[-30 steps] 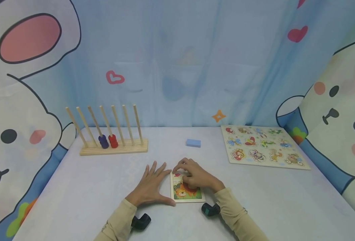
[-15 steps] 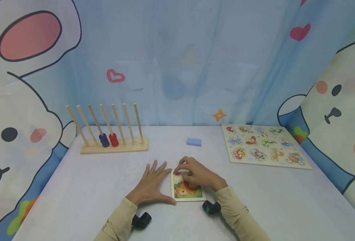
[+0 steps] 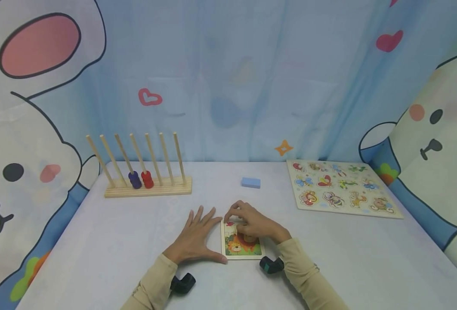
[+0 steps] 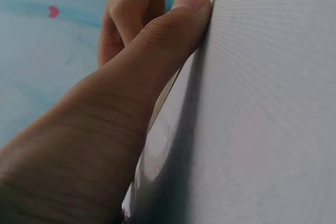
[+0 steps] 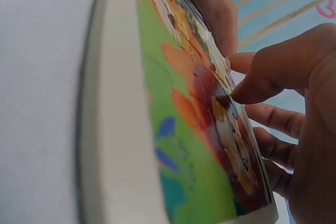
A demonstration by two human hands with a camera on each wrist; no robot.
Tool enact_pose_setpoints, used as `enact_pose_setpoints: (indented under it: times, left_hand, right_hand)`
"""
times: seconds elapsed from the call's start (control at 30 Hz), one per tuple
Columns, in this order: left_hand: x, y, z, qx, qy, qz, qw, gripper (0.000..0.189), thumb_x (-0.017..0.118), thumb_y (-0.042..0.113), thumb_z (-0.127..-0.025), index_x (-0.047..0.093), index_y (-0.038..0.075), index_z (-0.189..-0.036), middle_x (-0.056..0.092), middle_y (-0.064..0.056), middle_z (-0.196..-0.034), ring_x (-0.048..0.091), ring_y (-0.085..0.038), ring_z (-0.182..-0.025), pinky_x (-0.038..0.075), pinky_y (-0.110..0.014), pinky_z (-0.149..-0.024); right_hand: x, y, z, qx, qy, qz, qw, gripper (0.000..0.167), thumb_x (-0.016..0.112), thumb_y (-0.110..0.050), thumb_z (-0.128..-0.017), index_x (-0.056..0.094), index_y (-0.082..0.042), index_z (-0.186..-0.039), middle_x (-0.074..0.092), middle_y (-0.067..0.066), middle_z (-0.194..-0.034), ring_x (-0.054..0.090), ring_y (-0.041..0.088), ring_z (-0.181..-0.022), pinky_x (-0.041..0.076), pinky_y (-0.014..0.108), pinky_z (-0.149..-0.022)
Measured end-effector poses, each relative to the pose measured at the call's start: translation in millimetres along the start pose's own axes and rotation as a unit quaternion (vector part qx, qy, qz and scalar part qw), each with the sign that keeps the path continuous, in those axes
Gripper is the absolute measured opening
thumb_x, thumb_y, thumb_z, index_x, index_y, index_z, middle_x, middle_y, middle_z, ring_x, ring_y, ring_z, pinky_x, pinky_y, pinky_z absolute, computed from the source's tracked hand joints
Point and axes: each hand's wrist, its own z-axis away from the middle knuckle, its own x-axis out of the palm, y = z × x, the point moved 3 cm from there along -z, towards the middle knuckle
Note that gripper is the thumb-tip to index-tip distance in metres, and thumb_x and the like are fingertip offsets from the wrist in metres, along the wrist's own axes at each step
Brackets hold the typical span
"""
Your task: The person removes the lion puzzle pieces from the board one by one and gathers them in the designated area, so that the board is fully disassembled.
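Observation:
A small jigsaw puzzle with a lion picture [image 3: 234,247] lies flat in its pale wooden tray [image 3: 245,258] at the front middle of the table. Along its left side spreads my left hand [image 3: 194,237], index fingertip at the top corner and thumb at the bottom one. My right hand [image 3: 256,223] reaches over from the right with curled fingers. Its thumb and index finger pinch around a puzzle piece with a pink mark [image 3: 230,224] in the upper left corner. In the right wrist view the thumb [image 5: 245,94] touches the picture, while other fingers sit behind the far edge.
Back left stands a wooden peg rack [image 3: 147,192] with blue beads [image 3: 134,180] and red beads [image 3: 147,179]. A blue block [image 3: 250,182] lies behind the puzzle. Toward the back right is a board of animal pieces [image 3: 342,188]. A printed curtain [image 3: 220,86] hangs behind the table.
The head view has shifted slightly. Both hands keep almost the same place and pose on the puzzle.

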Motion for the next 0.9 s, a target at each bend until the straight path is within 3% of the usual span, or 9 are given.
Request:
enact_pose_setpoints:
  times: [0.5,0.9]
  left_hand:
    - [-0.9,0.8,0.3,-0.002,0.000,0.003,1.0000,0.109,0.073,0.074,-0.058,0.037,0.023,-0.148,0.018,-0.007,-0.160,0.001,-0.037,-0.146,-0.002,-0.058,-0.117]
    - [-0.9,0.3,0.2,0.000,-0.004,0.001,1.0000,0.109,0.073,0.074,-0.059,0.036,0.023,-0.148,0.018,-0.007,-0.160,0.001,-0.037,-0.147,-0.002,-0.057,-0.117]
  right_hand:
    - [0.3,-5.2,1.0,0.012,0.012,-0.021,0.9996,0.039,0.056,-0.002,-0.074,0.065,-0.022,-0.107,0.051,0.004,-0.121,0.045,0.024,-0.109,0.041,0.049,-0.093]
    - [0.3,-8.2,0.0,0.027,0.001,-0.012,0.9996,0.029,0.068,-0.012,-0.076,0.064,-0.023,-0.103,0.050,0.004,-0.122,0.044,0.023,-0.108,0.041,0.047,-0.091]
